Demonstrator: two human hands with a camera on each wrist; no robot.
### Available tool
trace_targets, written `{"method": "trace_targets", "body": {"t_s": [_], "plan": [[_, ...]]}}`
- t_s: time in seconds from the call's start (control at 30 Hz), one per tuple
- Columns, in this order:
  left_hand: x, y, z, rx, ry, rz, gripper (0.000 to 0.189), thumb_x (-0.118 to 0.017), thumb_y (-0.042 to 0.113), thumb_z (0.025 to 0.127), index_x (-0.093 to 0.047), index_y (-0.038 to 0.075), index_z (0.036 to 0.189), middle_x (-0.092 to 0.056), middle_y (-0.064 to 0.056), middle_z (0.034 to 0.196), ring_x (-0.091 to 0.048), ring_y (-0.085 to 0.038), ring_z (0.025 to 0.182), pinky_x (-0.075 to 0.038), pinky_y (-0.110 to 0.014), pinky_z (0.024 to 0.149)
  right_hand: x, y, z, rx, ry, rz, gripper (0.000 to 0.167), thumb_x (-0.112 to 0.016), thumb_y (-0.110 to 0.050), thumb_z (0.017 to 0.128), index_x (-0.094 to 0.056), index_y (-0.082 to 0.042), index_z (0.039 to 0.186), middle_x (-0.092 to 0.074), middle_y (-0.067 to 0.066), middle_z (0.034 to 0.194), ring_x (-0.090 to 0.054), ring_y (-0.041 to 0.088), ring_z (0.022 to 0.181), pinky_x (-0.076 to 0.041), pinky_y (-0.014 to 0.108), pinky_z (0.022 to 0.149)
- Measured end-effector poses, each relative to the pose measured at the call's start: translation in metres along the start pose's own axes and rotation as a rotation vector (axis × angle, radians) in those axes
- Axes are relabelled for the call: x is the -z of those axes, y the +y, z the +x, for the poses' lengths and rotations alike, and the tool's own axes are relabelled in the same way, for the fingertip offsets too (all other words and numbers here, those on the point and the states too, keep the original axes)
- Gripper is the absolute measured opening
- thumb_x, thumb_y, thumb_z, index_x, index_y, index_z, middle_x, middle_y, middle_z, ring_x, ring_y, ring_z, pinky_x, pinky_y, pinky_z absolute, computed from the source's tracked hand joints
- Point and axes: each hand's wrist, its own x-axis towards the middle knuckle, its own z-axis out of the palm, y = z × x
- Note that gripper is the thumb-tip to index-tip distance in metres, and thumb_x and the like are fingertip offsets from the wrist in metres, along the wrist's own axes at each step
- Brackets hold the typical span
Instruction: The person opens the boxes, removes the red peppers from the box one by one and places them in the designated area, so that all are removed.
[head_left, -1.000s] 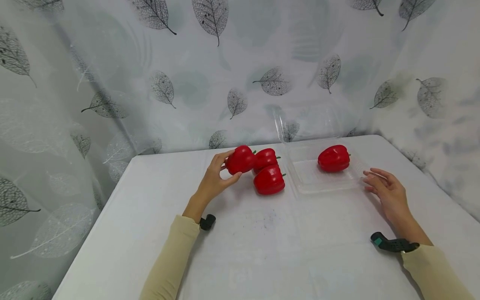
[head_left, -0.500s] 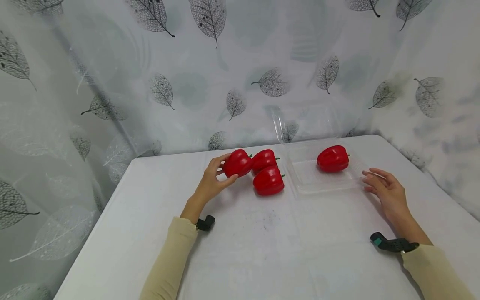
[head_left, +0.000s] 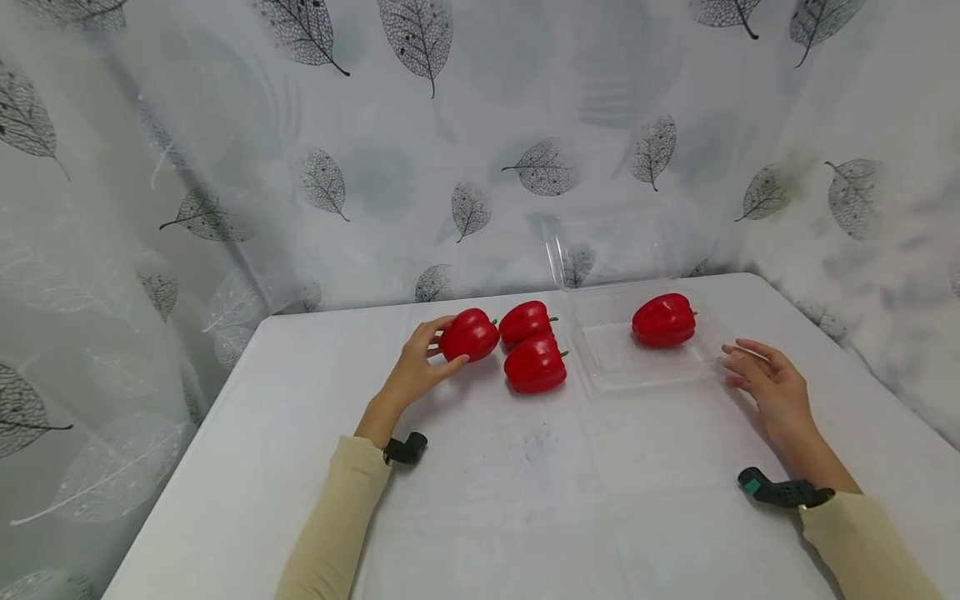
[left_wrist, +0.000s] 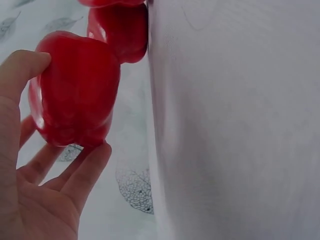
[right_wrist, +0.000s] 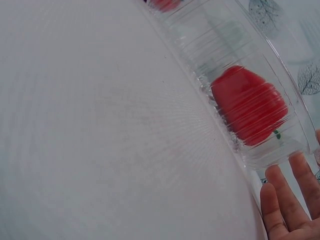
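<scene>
My left hand [head_left: 422,360] holds a red bell pepper [head_left: 469,335] between thumb and fingers, its green stem pointing right. In the left wrist view the thumb lies on one side of this pepper [left_wrist: 75,90] and the fingertips on another. Whether it touches the table I cannot tell. Two more red peppers, one behind [head_left: 527,323] and one in front [head_left: 536,364], sit just to its right. One red pepper [head_left: 663,320] lies inside a clear plastic container [head_left: 618,379]. My right hand [head_left: 776,387], fingers loosely extended, has its fingertips at the container's right side.
The container's clear lid [head_left: 611,250] stands raised at the back, against the leaf-patterned curtain [head_left: 397,217]. A white table [head_left: 525,500] carries everything, its far edge close to the curtain.
My left hand has moved slightly left and down with its pepper, widening the offset from the other two peppers. The right hand stays at the container's side.
</scene>
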Motion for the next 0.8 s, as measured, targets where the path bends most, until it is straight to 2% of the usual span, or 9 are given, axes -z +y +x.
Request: {"method": "trace_targets", "body": {"t_s": [0.2,0.5,0.8], "plan": [[-0.0024,-0.0023,0.0009,-0.011,-0.019,0.024,0.063,-0.077,0.012,0.084,-0.047,0.005,0.138,-0.054,-0.015,0.127,-0.057,-0.031,0.111,-0.056,-0.042,0.088,0.0001,0.0001,0.0005,0.001,0.007,0.017,0.038,-0.068,-0.025,0.092,-0.053,-0.021,0.126,-0.066,-0.019,0.106,-0.065,-0.004,0.09,-0.052,0.011,0.073],[-0.0039,-0.0036,0.0007,0.045,-0.072,0.008,0.063,-0.076,0.013,0.085,-0.045,0.006,0.14,-0.052,-0.015,0.131,-0.054,-0.031,0.117,-0.053,-0.044,0.093,0.0003,0.0012,-0.0003,0.012,0.002,-0.023,0.039,-0.066,-0.026,0.093,-0.052,-0.021,0.129,-0.065,-0.02,0.107,-0.064,-0.005,0.091,-0.051,0.009,0.075],[-0.0073,-0.0067,0.0011,0.096,-0.13,-0.001,0.064,-0.073,0.015,0.088,-0.042,0.007,0.143,-0.049,-0.014,0.135,-0.052,-0.029,0.122,-0.05,-0.041,0.098,0.0015,0.0029,-0.0002,0.032,-0.016,0.026,0.035,-0.066,-0.021,0.093,-0.053,-0.021,0.126,-0.066,-0.017,0.108,-0.066,-0.004,0.089,-0.052,0.011,0.074]]}}
